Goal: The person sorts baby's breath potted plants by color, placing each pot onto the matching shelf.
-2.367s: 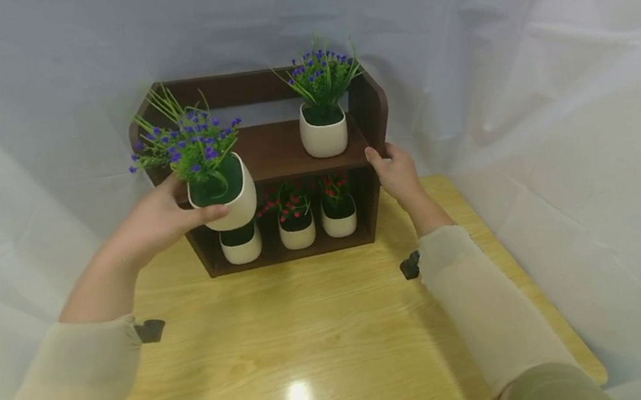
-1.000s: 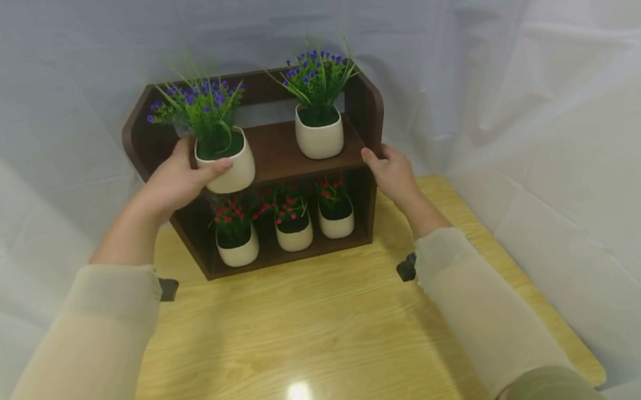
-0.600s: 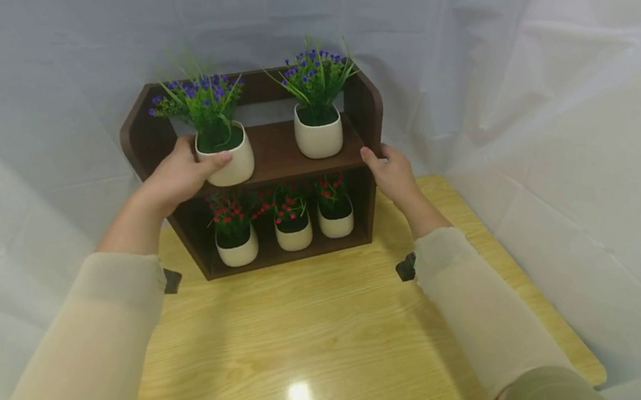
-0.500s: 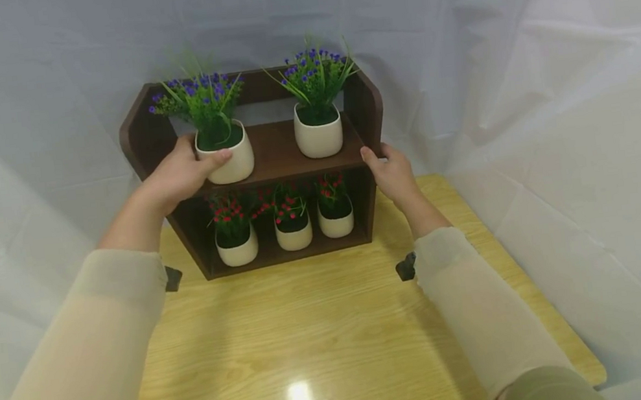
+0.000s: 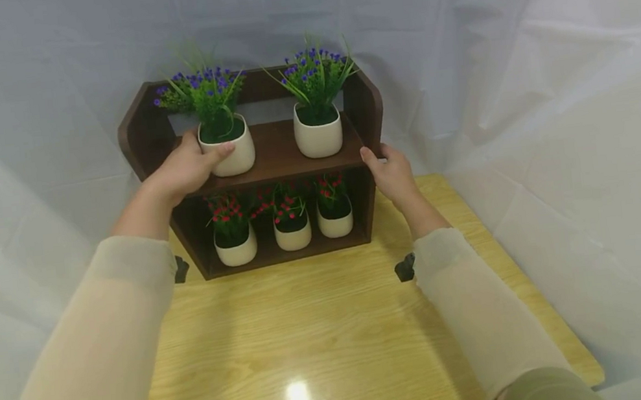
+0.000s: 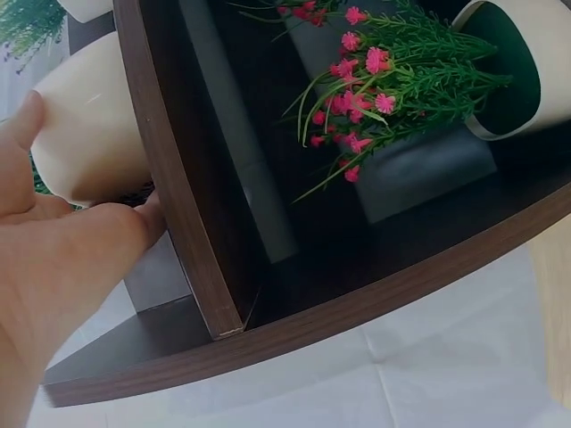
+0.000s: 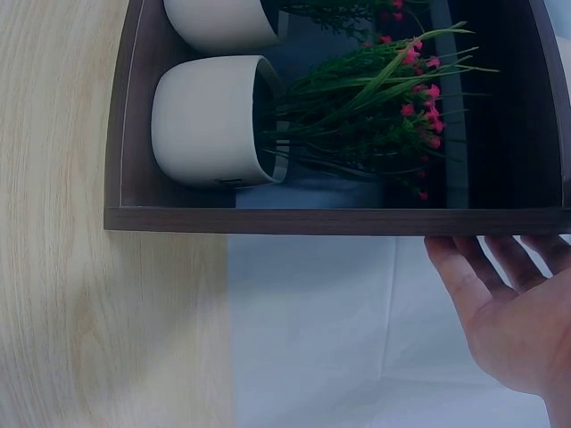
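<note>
My left hand [image 5: 184, 165] holds a white-potted purple flower plant [image 5: 236, 158] at the left of the upper board of a dark brown two-tier shelf [image 5: 276, 143]. The thumb lies across the pot's front, and the other fingers are largely hidden behind it. The pot stands nearly upright; whether its base touches the board I cannot tell. My right hand [image 5: 395, 176] grips the shelf's right side, its thumb at the upper board's front edge. In the right wrist view, fingertips [image 7: 439, 245] touch the side panel's outer face. A second purple flower plant [image 5: 318, 136] stands upright at the upper right.
On the lower tier, three white pots with red flowers stand in a row: a left pot [image 5: 236, 253], a middle pot [image 5: 294, 238] and a right pot [image 5: 336, 225]. The shelf stands on a wooden table [image 5: 286, 321]. White sheeting [image 5: 554, 136] hangs behind and beside it.
My left hand has carried the purple flower plant upward and back from before the shelf onto the upper tier's left, and its pot has become more upright. The right hand keeps its place.
</note>
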Available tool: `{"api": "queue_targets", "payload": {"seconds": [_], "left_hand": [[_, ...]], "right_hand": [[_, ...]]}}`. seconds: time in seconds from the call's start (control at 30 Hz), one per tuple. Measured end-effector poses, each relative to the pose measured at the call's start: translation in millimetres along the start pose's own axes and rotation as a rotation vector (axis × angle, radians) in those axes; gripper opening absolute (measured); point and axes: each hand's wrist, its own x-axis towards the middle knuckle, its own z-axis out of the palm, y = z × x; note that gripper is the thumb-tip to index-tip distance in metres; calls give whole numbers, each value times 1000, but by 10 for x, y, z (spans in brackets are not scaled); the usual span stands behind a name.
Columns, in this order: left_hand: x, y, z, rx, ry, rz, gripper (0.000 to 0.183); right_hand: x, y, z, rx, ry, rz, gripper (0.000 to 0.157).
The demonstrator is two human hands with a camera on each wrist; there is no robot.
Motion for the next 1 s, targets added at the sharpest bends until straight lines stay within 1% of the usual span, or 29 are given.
{"api": "queue_targets", "payload": {"seconds": [0.27, 0.43, 0.63, 0.73, 0.87, 1.0], "left_hand": [[27, -9, 16, -41, -7, 76, 81], [13, -36, 26, -21, 1, 38, 92], [-5, -78, 77, 23, 43, -12, 109], [-18, -74, 117, 28, 62, -18, 114], [-35, -59, 165, 38, 97, -17, 114], [-86, -29, 199, 102, 146, 11, 112]], "right_hand": [[-10, -10, 16, 10, -9, 16, 62], [-8, -5, 17, 3, -25, 14, 63], [-11, 31, 39, -10, -27, -4, 65], [-14, 56, 51, -4, -22, -5, 67], [-10, 73, 51, -3, -18, 6, 72], [9, 90, 39, -21, -17, 26, 79]]}}
